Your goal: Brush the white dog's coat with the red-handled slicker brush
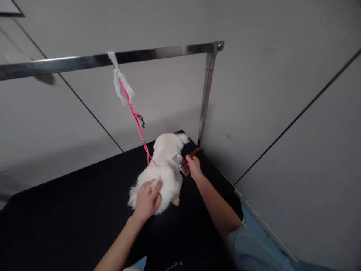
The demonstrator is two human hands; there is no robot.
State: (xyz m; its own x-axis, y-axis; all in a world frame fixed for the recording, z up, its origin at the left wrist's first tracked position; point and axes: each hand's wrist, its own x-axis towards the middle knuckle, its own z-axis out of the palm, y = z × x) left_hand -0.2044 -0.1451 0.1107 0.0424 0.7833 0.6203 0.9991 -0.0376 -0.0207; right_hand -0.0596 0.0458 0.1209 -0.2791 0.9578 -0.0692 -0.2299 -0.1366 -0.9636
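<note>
Diagonally, brush handle [194, 152] rightward, clasped by right grip [194, 166], hold of left grip [147, 198] unclear

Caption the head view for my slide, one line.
Left hand on a white dog, right hand holding a red-handled brush, a pink leash hanging below a metal bar.

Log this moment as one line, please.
left hand: on dog; right hand: holding brush; pink leash: hanging from bar by white cloth
</note>
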